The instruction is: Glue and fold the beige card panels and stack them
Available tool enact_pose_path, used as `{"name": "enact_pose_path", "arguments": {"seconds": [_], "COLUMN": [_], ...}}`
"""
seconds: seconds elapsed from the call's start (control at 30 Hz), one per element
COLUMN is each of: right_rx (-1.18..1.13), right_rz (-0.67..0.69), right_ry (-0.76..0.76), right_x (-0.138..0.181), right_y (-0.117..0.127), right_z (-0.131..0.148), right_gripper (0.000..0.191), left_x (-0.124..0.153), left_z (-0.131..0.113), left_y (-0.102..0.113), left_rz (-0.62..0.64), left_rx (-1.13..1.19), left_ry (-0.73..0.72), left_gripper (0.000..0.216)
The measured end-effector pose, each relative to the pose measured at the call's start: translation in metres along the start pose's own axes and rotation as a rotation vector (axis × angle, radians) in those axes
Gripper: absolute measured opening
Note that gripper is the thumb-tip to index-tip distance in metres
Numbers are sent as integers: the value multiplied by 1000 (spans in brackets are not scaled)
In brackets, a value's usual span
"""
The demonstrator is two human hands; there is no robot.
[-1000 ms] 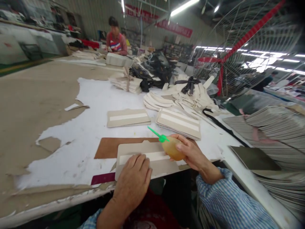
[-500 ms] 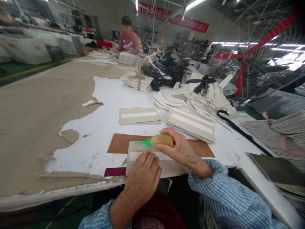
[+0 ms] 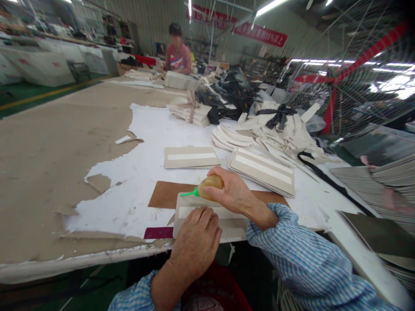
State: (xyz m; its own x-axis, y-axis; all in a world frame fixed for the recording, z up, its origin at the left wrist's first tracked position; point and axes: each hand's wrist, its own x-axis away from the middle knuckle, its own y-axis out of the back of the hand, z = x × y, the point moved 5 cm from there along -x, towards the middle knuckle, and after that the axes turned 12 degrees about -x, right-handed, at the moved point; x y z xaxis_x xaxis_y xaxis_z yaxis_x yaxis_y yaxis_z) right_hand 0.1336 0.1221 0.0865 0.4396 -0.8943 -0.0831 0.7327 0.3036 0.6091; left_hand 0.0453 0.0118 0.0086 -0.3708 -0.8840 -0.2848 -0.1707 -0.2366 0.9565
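Observation:
A beige panel with a paler strip (image 3: 233, 221) lies at the table's front edge, partly over a brown strip (image 3: 171, 193). My left hand (image 3: 196, 235) rests flat on the panel, fingers stretched out, covering part of it. In my right hand (image 3: 231, 190) is a yellowish squeeze bottle (image 3: 209, 188), the fingers wrapped round it. Its thin green nozzle (image 3: 189, 193) points left, with its tip at the panel's upper left edge. A dark purple piece (image 3: 158, 233) lies left of the panel.
Behind my hands lie a small beige panel pile (image 3: 191, 158) and a taller panel stack (image 3: 262, 170). Cut pale pieces (image 3: 231, 137) and black material (image 3: 235, 93) heap up farther back. A large fan (image 3: 337, 80) stands at right. Another person (image 3: 178, 56) is across the table.
My right hand has moved left with the squeeze bottle, which is tilted more, its nozzle now nearer the panel's upper left corner. My left hand stays on the panel. The view has shifted slightly.

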Motion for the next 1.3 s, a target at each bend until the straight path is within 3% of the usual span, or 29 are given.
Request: {"name": "enact_pose_path", "arguments": {"seconds": [0.33,0.53,0.73,1.0,1.3], "right_rx": [226,325,351,382,407], "right_rz": [54,58,81,70,47], "right_ry": [-31,-25,-82,-27,-109], "right_x": [-15,-21,-24,-24,-19], "right_y": [1,0,2,0,18], "right_z": [29,34,34,35,24], "right_gripper": [14,20,24,28,28], "left_x": [0,0,-1,0,0], "left_z": [0,1,1,-1,0], "left_y": [-3,0,0,1,0], "left_rz": [20,9,17,-13,1], "left_rx": [7,-6,11,-23,-21], "left_ry": [8,0,8,-5,-1], "left_gripper": [28,27,25,27,30]}}
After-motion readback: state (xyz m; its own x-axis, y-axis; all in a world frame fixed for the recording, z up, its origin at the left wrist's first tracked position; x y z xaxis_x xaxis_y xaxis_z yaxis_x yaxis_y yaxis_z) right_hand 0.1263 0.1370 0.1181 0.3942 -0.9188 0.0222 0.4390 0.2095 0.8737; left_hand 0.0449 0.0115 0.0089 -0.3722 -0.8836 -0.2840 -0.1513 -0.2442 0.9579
